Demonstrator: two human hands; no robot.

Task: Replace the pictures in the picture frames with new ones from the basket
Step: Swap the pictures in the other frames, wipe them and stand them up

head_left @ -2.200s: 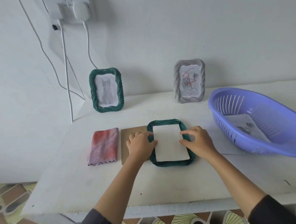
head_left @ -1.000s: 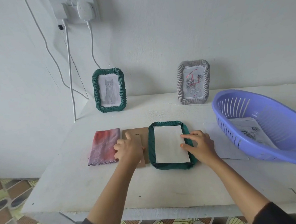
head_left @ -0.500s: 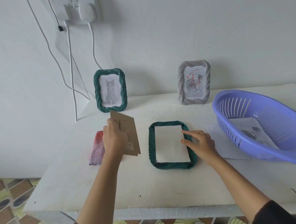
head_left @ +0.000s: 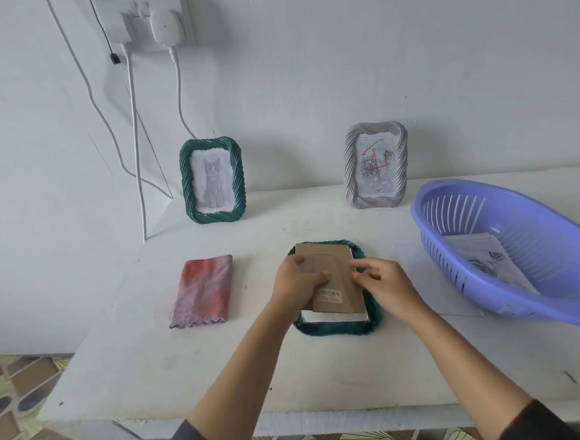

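A green picture frame lies face down on the white table with a white sheet showing at its near edge. A brown cardboard backing sits over the frame's back. My left hand grips the backing's left edge, thumb on top. My right hand pinches its right edge. A purple basket at the right holds printed pictures.
Two frames stand against the wall: a green one with a cat picture and a grey one with a marked drawing. A folded pink cloth lies to the left. A loose sheet lies beside the basket. Cables hang from a wall socket.
My left hand lifted the cardboard backing from beside the cloth and carried it right onto the face-down frame. My right hand moved from the sheet to the backing's right edge.
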